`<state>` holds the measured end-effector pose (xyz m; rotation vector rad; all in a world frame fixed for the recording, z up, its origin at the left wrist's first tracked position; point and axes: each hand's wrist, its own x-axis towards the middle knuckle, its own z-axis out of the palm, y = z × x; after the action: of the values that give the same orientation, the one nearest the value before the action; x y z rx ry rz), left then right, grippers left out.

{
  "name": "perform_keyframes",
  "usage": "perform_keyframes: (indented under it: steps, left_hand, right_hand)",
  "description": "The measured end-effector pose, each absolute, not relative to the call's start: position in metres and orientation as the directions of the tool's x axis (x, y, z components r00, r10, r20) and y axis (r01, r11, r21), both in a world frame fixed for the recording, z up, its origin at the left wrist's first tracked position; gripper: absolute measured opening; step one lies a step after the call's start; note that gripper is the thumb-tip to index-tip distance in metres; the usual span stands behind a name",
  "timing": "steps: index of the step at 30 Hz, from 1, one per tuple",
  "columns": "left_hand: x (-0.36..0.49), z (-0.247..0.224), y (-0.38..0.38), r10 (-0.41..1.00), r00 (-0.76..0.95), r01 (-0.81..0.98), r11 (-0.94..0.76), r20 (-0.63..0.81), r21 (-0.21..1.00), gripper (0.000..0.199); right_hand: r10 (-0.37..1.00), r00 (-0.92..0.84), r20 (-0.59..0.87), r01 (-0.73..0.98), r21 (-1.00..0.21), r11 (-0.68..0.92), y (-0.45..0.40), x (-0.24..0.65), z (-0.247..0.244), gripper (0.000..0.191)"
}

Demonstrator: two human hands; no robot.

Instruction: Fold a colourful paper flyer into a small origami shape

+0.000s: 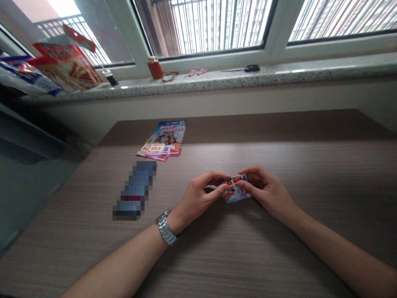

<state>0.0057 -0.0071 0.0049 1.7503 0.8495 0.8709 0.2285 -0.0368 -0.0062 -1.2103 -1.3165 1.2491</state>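
A small folded piece of printed paper [237,191], blue with red and yellow print, is held above the wooden table [279,256]. My left hand [201,196] pinches its left side between thumb and fingers and wears a silver watch [166,227] at the wrist. On the right side, my right hand [267,188] grips the paper with the thumb on its face and the fingers behind. A stack of colourful flyers [166,138] lies farther back to the left. Nearer, left of my left hand, is a pixelated dark blue flat object [136,190].
Along the granite windowsill [217,78] are red snack bags [70,66], a small black-and-clear item [110,78], a red lighter-like object [155,68], pink scraps [197,72] and scissors [248,68]. Windows rise behind the sill.
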Motion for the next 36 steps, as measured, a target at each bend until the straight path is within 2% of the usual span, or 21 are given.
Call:
perform_keyframes:
  steps: [20,36]
  left_hand:
    - [0.0089,0.0038,-0.0050,0.896,0.435,0.081,-0.135,0.087,0.987,0.018]
    - [0.0083,0.0011,-0.0058,0.901,0.429,0.081,-0.111,0.066,0.991,0.018]
  right_hand:
    - [0.997,-0.079,0.017,0.144,-0.989,0.028,-0.0389,0.2241,-0.0023,0.034]
    - [0.996,-0.093,0.015,0.140,-0.990,0.028,-0.0394,0.2227,-0.0006,0.030]
